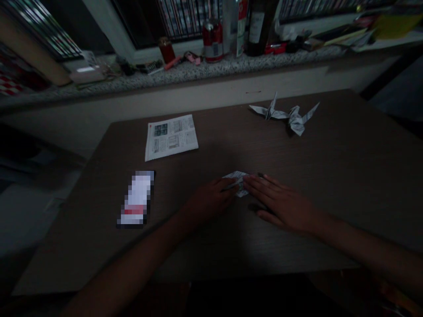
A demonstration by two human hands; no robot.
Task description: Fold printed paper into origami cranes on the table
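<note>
A small piece of folded printed paper [243, 192] lies on the table near its middle, between my two hands. My left hand [213, 196] holds its left side, the fingers drawn together on the paper. My right hand [277, 198] rests flat on its right side, fingers stretched out and the thumb apart on the tabletop. My fingers cover part of the paper, so its full shape is hidden. Two folded paper cranes, a left one [270, 112] and a right one [296, 121], stand at the back right.
A printed sheet [172, 137] lies at the back left of the brown table [205, 246]. Nearer me is a phone [137, 198] with its lit screen blurred out. Behind, the stone windowsill [185, 74] holds a red can [212, 40], a dark bottle [259, 28] and clutter.
</note>
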